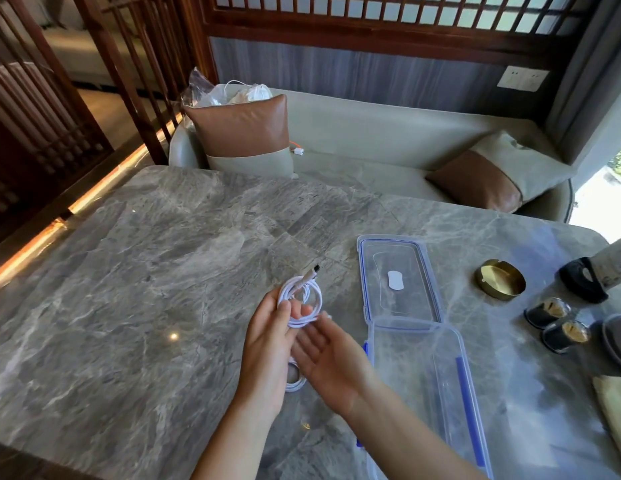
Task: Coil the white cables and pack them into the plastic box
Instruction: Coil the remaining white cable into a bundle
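Note:
A white cable (304, 301) is wound into a small coil above the grey marble table (146, 271). My left hand (269, 351) grips the coil between thumb and fingers, and one plug end sticks up and to the right. My right hand (328, 358) is palm up just right of it, fingers spread, fingertips touching the coil's lower loops. A second loop of white cable (295, 382) shows on the table below, between my wrists. The clear plastic box (423, 393) with blue clips stands open and empty right of my hands. Its lid (397, 278) lies flat beyond it.
A brass ashtray (499, 278) and two small dark jars (557, 325) stand at the table's right side, next to a black-based object (584, 278). Behind the table is a grey bench with brown cushions (243, 133) and a bag of white cables (233, 91).

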The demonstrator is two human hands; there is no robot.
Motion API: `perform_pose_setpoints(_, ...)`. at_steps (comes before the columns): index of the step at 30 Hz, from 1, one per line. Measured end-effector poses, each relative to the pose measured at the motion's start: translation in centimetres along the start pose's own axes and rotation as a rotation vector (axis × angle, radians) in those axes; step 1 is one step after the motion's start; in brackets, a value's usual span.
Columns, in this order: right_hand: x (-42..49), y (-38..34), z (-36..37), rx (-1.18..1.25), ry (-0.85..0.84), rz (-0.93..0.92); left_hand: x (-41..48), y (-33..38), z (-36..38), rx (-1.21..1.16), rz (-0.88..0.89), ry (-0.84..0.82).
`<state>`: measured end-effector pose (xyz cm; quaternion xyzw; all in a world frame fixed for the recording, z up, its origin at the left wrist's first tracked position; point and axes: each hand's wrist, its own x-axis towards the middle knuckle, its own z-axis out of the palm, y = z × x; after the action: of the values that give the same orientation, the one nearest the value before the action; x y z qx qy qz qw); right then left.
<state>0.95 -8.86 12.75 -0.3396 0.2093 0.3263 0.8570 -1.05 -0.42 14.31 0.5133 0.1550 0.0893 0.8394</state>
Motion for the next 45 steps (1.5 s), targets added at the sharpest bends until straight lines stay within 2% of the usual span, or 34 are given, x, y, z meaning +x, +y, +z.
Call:
perform_pose_setpoints(3, -0.1, -0.4, -0.3, -0.142, 0.037, -0.219, 0.1, 0.1, -0.4, 0.092, 0.040, -0.037)
perform_pose_setpoints(9, -0.9, -1.1, -1.0, -0.683, -0.027, -0.566, 0.4, 0.4, -0.8, 0.355, 0.115, -0.055)
perform_pose_setpoints(12, -0.9, -2.3, -1.2, -0.994, -0.078, -0.738, 0.5, 0.9, -1.3, 0.448, 0.105, -0.184)
perform_pose_setpoints(14, -0.9, -3.4, -1.3, -1.185, -0.134, -0.762, 0.3, 0.9, -1.6, 0.517, 0.101, -0.239)
perform_pose_setpoints(16, -0.9, -4.4, -1.3, -1.335, -0.172, -0.717, 0.1, 0.7, -1.9, 0.561, 0.085, -0.215)
perform_pose_setpoints(20, -1.1, -5.5, -1.5, -1.495, -0.208, -0.640, -0.5, 0.6, -2.3, 0.727, 0.118, -0.251)
perform_pose_setpoints(22, -1.0, -5.9, -1.6, -1.499, -0.217, -0.611, -0.5, 0.9, -2.3, 0.820, 0.170, -0.300)
perform_pose_setpoints(24, -1.1, -6.0, -1.7, -1.454, -0.228, -0.570, -0.4, 1.5, -2.2, 0.806, 0.176, -0.305)
perform_pose_setpoints(29, -1.5, -6.1, -1.5, -1.409, -0.321, -0.591, -0.6, 2.4, -1.8, 0.424, -0.122, -0.362)
perform_pose_setpoints(31, -1.7, -6.1, -1.4, -1.398, -0.390, -0.613, -0.9, 2.1, -1.8, 0.367, -0.153, -0.372)
perform_pose_setpoints(33, -1.7, -5.9, -1.4, -1.281, -0.381, -0.565, -1.0, 1.7, -1.8, 0.302, -0.132, -0.319)
perform_pose_setpoints(38, -1.3, -5.0, -2.0, -0.770, -0.177, -0.504, -0.8, 0.9, -1.8, 0.227, -0.034, -0.195)
perform_pose_setpoints(40, -1.6, -5.1, -2.2, -0.643, -0.160, -0.486, -0.6, 0.9, -1.8, 0.228, 0.030, -0.130)
perform_pose_setpoints(42, -2.1, -5.6, -2.4, -0.656, -0.227, -0.432, -0.2, 1.0, -1.9, 0.226, 0.082, -0.083)
perform_pose_setpoints(45, -2.7, -6.0, -2.4, -0.851, -0.339, -0.308, 0.0, 1.0, -2.0, 0.225, 0.144, -0.079)
